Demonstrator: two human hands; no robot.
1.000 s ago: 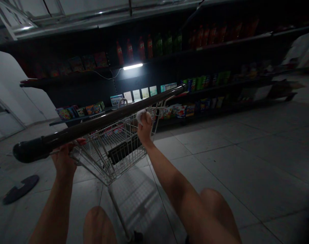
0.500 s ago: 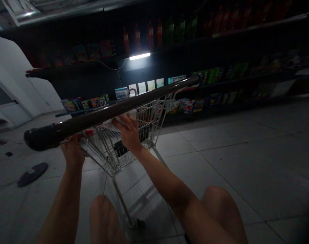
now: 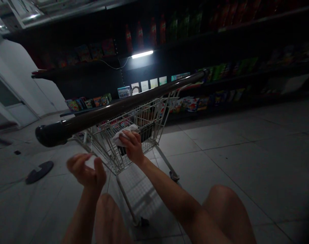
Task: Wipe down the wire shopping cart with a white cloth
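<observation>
A wire shopping cart (image 3: 144,118) stands in front of me, seen from low down, with its dark handle bar (image 3: 124,105) running across the view. My right hand (image 3: 132,147) is closed on a white cloth (image 3: 122,135) and presses it against the cart's wire back. My left hand (image 3: 85,171) hangs in the air below the bar's left end, off the cart, fingers loosely curled with nothing visible in them. My bare knees show at the bottom.
Dark store shelves (image 3: 169,67) with bottles and packets line the far side, lit by one tube light (image 3: 142,54). A dark flat disc (image 3: 39,171) lies on the tiled floor at left. A white door (image 3: 12,108) is at far left.
My left hand has let go of the cart frame and dropped back toward me. My right hand with the cloth slid down from the handle bar to the wire back.
</observation>
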